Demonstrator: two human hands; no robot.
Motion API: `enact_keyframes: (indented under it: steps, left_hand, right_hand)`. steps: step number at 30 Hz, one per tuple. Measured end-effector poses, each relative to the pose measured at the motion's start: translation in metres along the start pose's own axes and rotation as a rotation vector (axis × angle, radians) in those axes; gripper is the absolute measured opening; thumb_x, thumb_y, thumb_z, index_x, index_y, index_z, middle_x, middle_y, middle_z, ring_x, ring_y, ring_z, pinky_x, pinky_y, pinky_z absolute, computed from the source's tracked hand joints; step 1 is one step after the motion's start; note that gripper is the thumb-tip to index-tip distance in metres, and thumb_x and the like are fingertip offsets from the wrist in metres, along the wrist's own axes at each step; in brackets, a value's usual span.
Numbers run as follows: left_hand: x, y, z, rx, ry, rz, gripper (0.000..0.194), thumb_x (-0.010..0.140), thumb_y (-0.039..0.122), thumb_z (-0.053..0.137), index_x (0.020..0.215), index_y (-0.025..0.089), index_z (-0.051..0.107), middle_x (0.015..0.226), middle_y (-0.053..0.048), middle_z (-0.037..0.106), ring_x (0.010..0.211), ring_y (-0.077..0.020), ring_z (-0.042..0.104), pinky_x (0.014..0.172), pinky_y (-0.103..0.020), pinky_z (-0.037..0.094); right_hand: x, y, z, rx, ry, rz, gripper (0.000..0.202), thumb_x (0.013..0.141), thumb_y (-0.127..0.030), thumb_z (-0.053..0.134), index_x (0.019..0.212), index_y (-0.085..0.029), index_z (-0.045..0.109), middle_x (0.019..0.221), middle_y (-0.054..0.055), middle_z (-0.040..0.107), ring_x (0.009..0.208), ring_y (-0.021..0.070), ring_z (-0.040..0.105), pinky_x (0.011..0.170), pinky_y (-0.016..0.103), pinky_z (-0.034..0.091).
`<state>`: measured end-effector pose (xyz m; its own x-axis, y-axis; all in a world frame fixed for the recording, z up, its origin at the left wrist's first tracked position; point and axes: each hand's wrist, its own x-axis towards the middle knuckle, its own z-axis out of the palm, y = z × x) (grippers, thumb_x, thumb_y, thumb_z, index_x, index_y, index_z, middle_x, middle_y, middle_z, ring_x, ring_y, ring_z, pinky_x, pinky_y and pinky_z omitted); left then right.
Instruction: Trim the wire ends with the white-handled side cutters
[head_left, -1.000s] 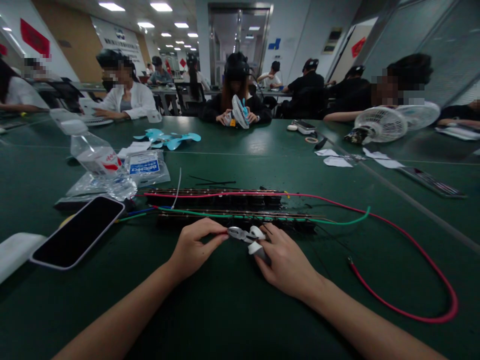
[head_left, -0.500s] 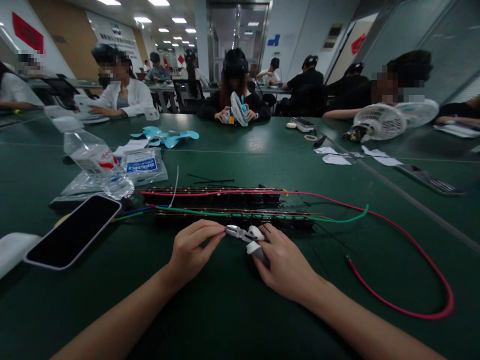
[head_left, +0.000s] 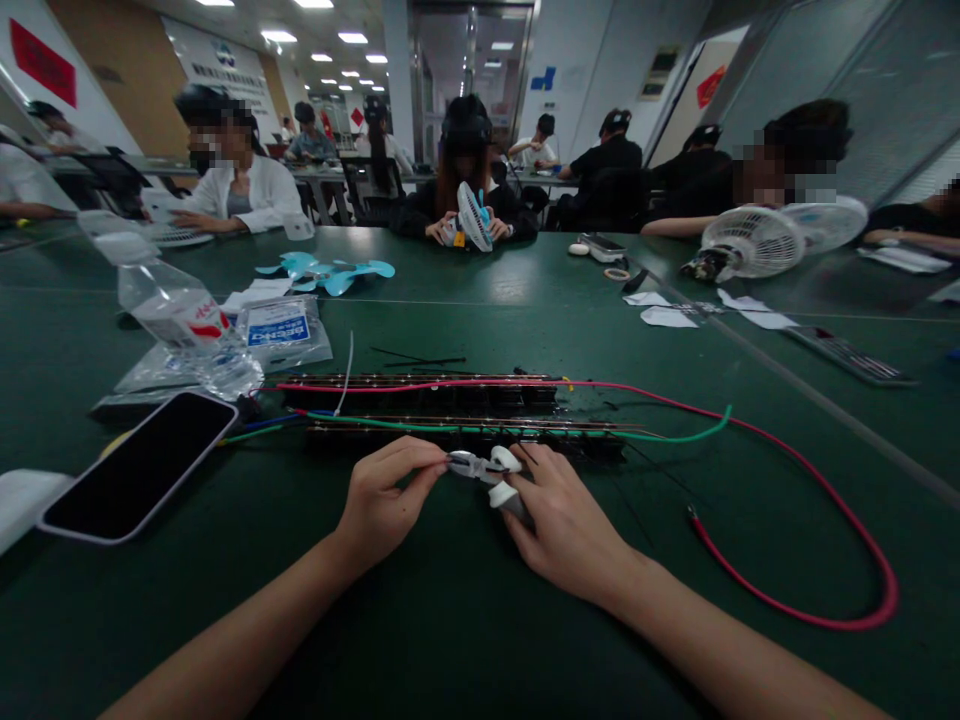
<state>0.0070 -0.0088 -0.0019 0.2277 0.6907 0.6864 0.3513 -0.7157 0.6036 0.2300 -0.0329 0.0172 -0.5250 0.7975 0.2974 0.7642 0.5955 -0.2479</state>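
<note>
My right hand (head_left: 566, 515) is wrapped round the white-and-grey handles of a pair of pliers (head_left: 472, 465), whose metal jaws point left. My left hand (head_left: 390, 495) is pinched at the jaw tips; whatever its fingers hold is too small to make out. Just beyond both hands lie two long dark strips with metal rails, the near strip (head_left: 465, 436) and the far strip (head_left: 487, 396). A green wire (head_left: 697, 439) runs along the near one and a red wire (head_left: 637, 390) along the far one. A pale cable tie (head_left: 346, 375) stands up at their left part.
At left lie a phone (head_left: 139, 468), a plastic bottle (head_left: 176, 310) and a plastic bag with a blue label (head_left: 279, 322). Blue fan blades (head_left: 330, 272) lie farther back. The thick red wire loops round at right. Several people sit across the table, one holding a small fan (head_left: 474, 218).
The view has shifted slightly, so most things sit a little further left. Both hands keep nearly the same pose, and the pliers' jaws look slightly wider apart.
</note>
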Motion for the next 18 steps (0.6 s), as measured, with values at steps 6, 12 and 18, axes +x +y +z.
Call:
enact_keyframes:
  steps: [6, 12, 18]
  left_hand:
    - [0.0008, -0.0019, -0.0008, -0.107, -0.039, -0.121, 0.010, 0.083, 0.007, 0.063, 0.084, 0.015, 0.069, 0.083, -0.006, 0.070, 0.078, -0.0162, 0.066, 0.071, -0.028, 0.054]
    - [-0.0004, -0.0036, 0.0002, -0.152, -0.062, -0.142, 0.012, 0.083, 0.007, 0.062, 0.082, 0.016, 0.070, 0.081, -0.004, 0.071, 0.077, -0.0154, 0.066, 0.069, -0.026, 0.055]
    - [-0.0009, -0.0049, -0.0002, -0.143, -0.068, -0.130, 0.012, 0.082, 0.007, 0.063, 0.083, 0.016, 0.070, 0.082, -0.005, 0.072, 0.078, -0.0159, 0.067, 0.069, -0.027, 0.055]
  right_hand:
    - [-0.0001, 0.0014, 0.0008, 0.012, 0.002, -0.015, 0.025, 0.079, -0.016, 0.057, 0.103, -0.014, 0.063, 0.117, 0.016, 0.055, 0.109, 0.0297, 0.049, 0.093, 0.050, 0.044]
    - [-0.0017, 0.0030, 0.0019, 0.027, 0.005, -0.035, 0.025, 0.078, -0.016, 0.059, 0.103, -0.015, 0.063, 0.119, 0.016, 0.055, 0.110, 0.0286, 0.049, 0.092, 0.048, 0.044]
    - [-0.0018, 0.0025, 0.0015, 0.035, 0.007, -0.034, 0.024, 0.079, -0.017, 0.057, 0.102, -0.015, 0.063, 0.118, 0.016, 0.054, 0.110, 0.0288, 0.049, 0.092, 0.049, 0.044]
